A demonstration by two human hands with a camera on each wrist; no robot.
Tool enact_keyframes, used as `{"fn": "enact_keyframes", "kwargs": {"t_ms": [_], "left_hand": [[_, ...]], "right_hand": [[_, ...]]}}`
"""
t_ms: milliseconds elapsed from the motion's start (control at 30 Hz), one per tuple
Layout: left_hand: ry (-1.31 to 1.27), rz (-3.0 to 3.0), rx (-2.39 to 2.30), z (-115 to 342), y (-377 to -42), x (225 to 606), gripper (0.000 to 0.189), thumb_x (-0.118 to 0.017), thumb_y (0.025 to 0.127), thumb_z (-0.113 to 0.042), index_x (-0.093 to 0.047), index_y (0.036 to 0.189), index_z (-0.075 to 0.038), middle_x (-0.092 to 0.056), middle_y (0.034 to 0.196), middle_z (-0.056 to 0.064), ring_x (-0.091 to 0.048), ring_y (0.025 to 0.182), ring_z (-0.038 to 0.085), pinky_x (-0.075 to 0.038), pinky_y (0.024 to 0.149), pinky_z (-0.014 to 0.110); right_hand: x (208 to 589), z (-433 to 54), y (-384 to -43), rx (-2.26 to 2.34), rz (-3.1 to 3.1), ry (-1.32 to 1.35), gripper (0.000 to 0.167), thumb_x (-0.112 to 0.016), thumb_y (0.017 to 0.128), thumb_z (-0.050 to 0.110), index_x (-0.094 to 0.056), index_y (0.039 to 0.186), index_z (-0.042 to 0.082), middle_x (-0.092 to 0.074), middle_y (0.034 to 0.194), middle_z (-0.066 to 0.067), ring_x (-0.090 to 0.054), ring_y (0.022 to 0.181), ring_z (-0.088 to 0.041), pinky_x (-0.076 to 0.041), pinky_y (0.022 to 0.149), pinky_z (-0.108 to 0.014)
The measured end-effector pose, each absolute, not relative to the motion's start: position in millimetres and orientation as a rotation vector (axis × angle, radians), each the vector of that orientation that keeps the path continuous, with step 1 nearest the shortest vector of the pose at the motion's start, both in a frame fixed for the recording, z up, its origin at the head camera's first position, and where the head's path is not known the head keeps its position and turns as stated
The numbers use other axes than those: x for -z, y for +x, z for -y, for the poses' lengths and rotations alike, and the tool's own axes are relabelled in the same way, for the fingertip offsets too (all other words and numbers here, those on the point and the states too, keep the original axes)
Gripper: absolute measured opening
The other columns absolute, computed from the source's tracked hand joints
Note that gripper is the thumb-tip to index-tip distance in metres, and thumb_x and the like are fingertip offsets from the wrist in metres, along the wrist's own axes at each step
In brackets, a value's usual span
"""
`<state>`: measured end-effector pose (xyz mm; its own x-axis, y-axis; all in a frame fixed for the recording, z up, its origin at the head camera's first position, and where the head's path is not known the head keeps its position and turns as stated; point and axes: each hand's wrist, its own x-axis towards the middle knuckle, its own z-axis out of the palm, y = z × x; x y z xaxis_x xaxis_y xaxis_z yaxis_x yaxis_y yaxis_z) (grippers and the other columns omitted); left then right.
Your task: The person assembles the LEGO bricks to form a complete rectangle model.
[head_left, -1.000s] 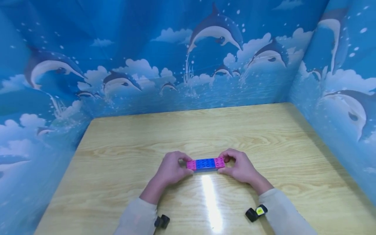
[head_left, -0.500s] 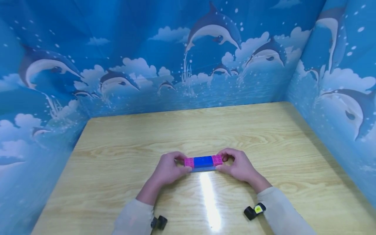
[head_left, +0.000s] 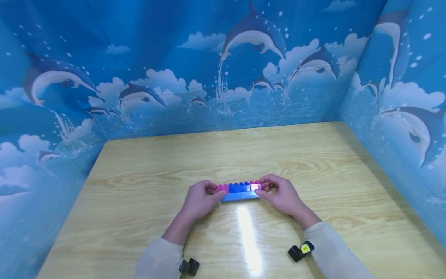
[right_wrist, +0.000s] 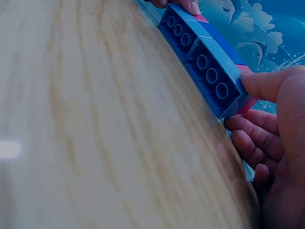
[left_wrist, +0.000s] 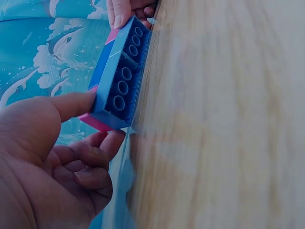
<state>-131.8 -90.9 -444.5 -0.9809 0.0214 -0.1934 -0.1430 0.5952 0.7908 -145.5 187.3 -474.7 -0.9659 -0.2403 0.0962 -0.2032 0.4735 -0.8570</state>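
Observation:
A two-layer bar of toy building bricks (head_left: 240, 188) is held between both hands above the wooden table. Its top row is a long dark blue brick (head_left: 239, 187) with a pink brick (head_left: 222, 188) at the left and another pink brick (head_left: 255, 187) at the right. Two lighter blue bricks (head_left: 231, 196) form the bottom row, end to end; their hollow undersides with round tubes show in both wrist views. My left hand (head_left: 200, 199) pinches the left end between thumb and fingers. The right hand (head_left: 283, 195) pinches the opposite end likewise.
The pale wood-grain table (head_left: 146, 166) spreads out all around the hands. Behind and at both sides hang blue curtains (head_left: 174, 58) printed with dolphins. A black device sits at each wrist (head_left: 189, 266). Glare streaks the table in front of the bricks.
The brick bar has tilted back, so its studs now stand along the far edge and its front side faces the camera. Both hands keep their hold and have shifted slightly left and away.

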Motion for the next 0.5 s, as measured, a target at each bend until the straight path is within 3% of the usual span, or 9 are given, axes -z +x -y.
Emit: {"fn": "enact_keyframes", "kwargs": {"t_ms": [133, 500], "left_hand": [[-0.120, -2.647, -1.317, 90.3, -132.3, 444.6, 0.040, -0.076, 0.088, -0.042, -0.069, 0.108, -0.008, -0.063, 0.091, 0.001, -0.059, 0.084, 0.018, -0.054, 0.074, 0.034], [-0.185, -2.644, -1.264, 86.9, -133.7, 446.8, 0.038, -0.071, 0.092, -0.043, -0.069, 0.107, -0.008, -0.062, 0.089, 0.001, -0.058, 0.080, 0.019, -0.053, 0.070, 0.033]], "right_hand": [[475.3, -186.6, -145.7, 1.541, -2.676, -0.425, 0.024, -0.078, 0.088, 0.023, -0.072, 0.109, 0.012, -0.067, 0.091, 0.004, -0.062, 0.084, -0.017, -0.051, 0.074, -0.032], [475.3, -182.0, -145.7, 1.428, -2.757, -0.379, 0.030, -0.073, 0.093, 0.032, -0.074, 0.113, 0.010, -0.066, 0.089, 0.006, -0.059, 0.082, -0.016, -0.052, 0.071, -0.034]]}}
